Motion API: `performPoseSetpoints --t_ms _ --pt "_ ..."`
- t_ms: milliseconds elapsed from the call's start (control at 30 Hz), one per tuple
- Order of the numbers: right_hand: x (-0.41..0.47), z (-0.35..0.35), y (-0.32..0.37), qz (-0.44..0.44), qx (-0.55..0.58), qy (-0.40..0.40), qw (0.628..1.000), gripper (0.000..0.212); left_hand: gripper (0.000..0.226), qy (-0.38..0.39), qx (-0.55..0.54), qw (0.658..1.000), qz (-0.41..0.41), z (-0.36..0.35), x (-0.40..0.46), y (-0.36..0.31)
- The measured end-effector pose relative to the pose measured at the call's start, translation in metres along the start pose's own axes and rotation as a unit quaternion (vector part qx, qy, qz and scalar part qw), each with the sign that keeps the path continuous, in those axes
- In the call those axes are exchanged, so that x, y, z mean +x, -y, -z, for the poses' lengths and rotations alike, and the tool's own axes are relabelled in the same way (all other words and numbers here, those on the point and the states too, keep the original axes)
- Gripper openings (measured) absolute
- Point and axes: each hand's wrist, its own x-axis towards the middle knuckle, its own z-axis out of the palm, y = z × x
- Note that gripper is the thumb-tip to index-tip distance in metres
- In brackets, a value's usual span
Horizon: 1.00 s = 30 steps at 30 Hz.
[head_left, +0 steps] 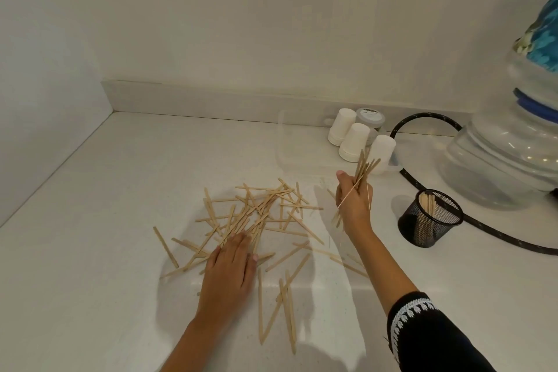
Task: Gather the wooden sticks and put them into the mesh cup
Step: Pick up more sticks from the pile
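Several thin wooden sticks (256,214) lie scattered in a loose pile on the white counter (90,220). My left hand (228,273) rests flat on the near left part of the pile, fingers spread over the sticks. My right hand (354,205) is raised to the right of the pile and grips a bundle of sticks (363,170) that fans out above and below the fist. The black mesh cup (430,219) stands to the right of that hand, upright, with several sticks inside.
Three upturned white paper cups (354,142) and a small lidded tub (370,119) stand at the back by a clear plastic tray (287,142). A large clear water bottle (507,154) fills the right side. A black cable (483,229) loops behind and around the mesh cup.
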Motion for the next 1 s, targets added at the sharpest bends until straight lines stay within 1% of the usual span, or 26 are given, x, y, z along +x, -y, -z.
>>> performPoseSetpoints --t_ms 133,233,367,500,667,867,1000 --pt "-0.007 -0.005 -0.019 0.025 -0.018 -0.049 0.998 0.044 0.065 0.003 0.007 1.0 0.002 0.0 0.0 0.0" --pt "-0.01 -0.007 -0.029 0.017 -0.017 -0.08 0.997 0.045 0.063 0.002 0.003 1.0 0.002 0.001 0.0 -0.001" --pt "-0.011 -0.008 -0.037 0.005 -0.002 -0.07 0.998 0.053 0.061 0.0 0.005 1.0 0.0 0.002 0.0 -0.002" --pt "-0.015 -0.012 -0.038 0.026 0.004 -0.067 0.997 0.05 0.059 0.002 0.005 1.0 -0.002 0.002 0.0 -0.003" --pt "-0.009 -0.014 -0.033 0.037 0.002 -0.053 0.998 0.051 0.06 0.007 0.01 1.0 -0.001 0.002 0.0 -0.003" --pt "0.003 -0.015 -0.012 0.091 0.019 -0.044 0.995 0.05 0.063 0.011 0.019 1.0 -0.004 0.005 0.001 -0.004" --pt "0.001 -0.019 -0.016 0.132 0.015 -0.054 0.99 0.049 0.063 0.009 0.017 1.0 -0.002 0.004 0.001 -0.004"
